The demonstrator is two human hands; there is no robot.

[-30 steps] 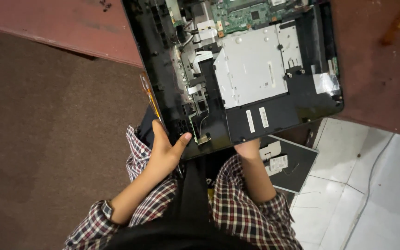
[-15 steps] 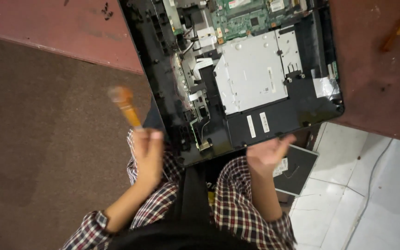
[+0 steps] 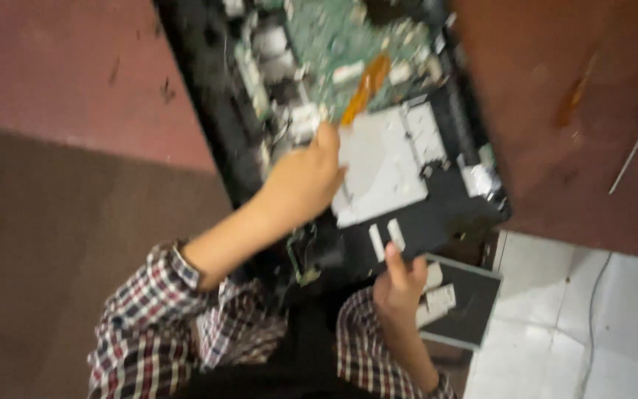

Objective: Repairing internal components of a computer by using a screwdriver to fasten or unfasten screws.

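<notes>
The left hand (image 3: 300, 181) is closing on an orange-handled screwdriver (image 3: 363, 90), working over the green circuit board (image 3: 334, 37) at the far end of the opened laptop (image 3: 415, 222). The right hand (image 3: 399, 284) is gripping its near edge; it should be bracing firmly, the tool upright.

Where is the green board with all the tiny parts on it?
In the head view, the green circuit board sits at the top middle, inside the opened black device. It lies just above the silver metal plate, and the left hand reaches in just below it.
</notes>
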